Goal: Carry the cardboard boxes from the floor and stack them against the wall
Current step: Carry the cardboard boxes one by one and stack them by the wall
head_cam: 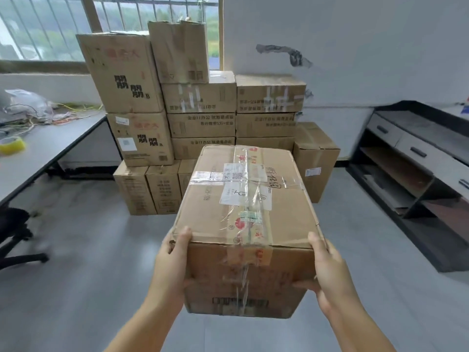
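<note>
A taped cardboard box (247, 219) with white shipping labels on its top is held up off the floor (88, 250), between the two hands. The left hand (172, 260) grips its near left corner, thumb lying on the top edge and fingers hidden round the side. The right hand (327, 270) grips the near right corner, thumb on the top edge and fingers curled against the front face.

Straight beyond the hands, well apart from the held box, a stack of boxes (203, 115) stands against the wall (355, 47) and under a barred window (50, 26), several tiers high, with a lone lower box (317, 158) at its right end.

To the left of the left hand stands a grey surface (50, 146) carrying a roll of yellow tape (12, 145) and a tangle of wires (38, 113); part of a black chair base (17, 240) shows below it. To the right of the right hand is a dark shelf unit (418, 161) with grey drawers.
</note>
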The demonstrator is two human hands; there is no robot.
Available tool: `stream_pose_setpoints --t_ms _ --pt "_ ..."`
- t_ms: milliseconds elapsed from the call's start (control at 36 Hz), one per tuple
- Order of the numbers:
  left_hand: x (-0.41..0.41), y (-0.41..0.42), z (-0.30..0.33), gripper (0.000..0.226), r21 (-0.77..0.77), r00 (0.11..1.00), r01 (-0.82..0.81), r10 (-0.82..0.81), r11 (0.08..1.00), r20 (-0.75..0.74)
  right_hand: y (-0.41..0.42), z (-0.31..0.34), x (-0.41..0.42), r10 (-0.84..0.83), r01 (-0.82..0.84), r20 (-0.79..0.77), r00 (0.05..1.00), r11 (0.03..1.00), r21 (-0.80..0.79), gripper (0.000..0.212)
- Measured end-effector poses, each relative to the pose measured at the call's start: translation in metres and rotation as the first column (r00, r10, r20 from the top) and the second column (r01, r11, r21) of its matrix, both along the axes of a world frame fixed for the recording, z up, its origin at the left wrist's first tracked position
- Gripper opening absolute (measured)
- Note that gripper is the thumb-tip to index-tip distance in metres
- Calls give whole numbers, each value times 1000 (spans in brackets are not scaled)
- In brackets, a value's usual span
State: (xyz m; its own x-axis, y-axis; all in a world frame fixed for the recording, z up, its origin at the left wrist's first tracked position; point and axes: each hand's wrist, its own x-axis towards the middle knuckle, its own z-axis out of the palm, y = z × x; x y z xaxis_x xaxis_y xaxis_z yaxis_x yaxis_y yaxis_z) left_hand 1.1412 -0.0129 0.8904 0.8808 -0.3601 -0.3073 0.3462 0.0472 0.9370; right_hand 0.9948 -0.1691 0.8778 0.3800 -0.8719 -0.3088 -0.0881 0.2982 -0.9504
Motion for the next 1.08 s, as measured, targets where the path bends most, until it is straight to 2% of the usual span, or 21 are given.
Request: stream_pose_setpoints --t_ms 83,167,306,556,639,722,917,1083 --pt "42 -38 8 23 -13 1000 -4 5 1000 20 -40 11 42 -1 2 25 1000 999 -53 28" --pt "82 -80 19 13 -65 999 -16 18 998 39 -85 23 85 2 6 67 998 993 -115 28" --pt "158 -161 36 13 -141 992 -29 46 990 121 -173 47 164 43 -16 135 990 981 -194 25" --pt "280 -312 95 23 -263 968 -25 88 964 233 -339 109 290 74 5 232 970 946 -324 33" --pt "319 -352 113 23 -297 956 -20 105 955 273 -384 133 328 78 10 246 966 941 -339 37" --pt "364 -390 130 34 -318 946 -4 106 948 306 -422 156 368 100 3 265 959 932 -361 39" --pt "476 -477 160 33 -350 911 93 63 932 408 -503 189 470 78 57 329 941 922 -383 27" --pt "586 -542 186 40 -354 890 163 18 921 455 -571 206 571 82 67 346 935 914 -399 38"
